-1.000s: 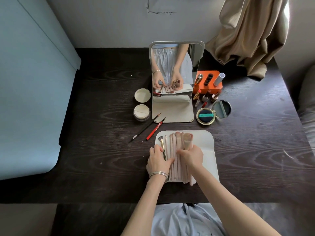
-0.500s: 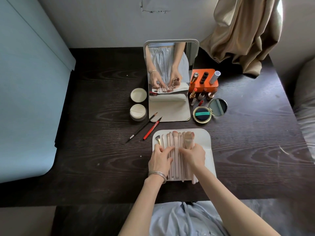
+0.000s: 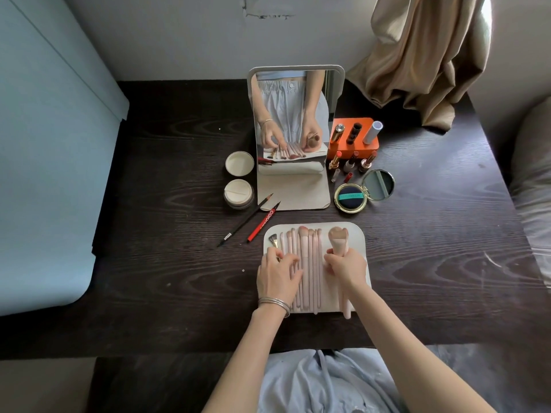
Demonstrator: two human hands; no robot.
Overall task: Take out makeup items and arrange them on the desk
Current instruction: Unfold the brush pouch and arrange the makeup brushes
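Note:
An open white brush case (image 3: 356, 237) lies on the dark desk (image 3: 149, 234) in front of me. Several pale pink makeup brushes (image 3: 307, 263) lie side by side in it. My left hand (image 3: 277, 275) rests on the left brushes, its fingertips on a small gold-handled angled brush (image 3: 274, 241). My right hand (image 3: 347, 266) grips the handle of a large pink powder brush (image 3: 338, 236), which stands apart from the row to the right.
A standing mirror (image 3: 295, 120) faces me behind the case. Left of it sit a round jar (image 3: 238, 193) and its lid (image 3: 239, 163); two pencils (image 3: 256, 219) lie nearby. An orange lipstick holder (image 3: 353, 135), lipsticks and an open compact (image 3: 350, 196) stand right. A curtain (image 3: 423, 55) hangs back right.
My right hand has pulled the large powder brush out of the row to the right. My left hand stays pressed on the left brushes.

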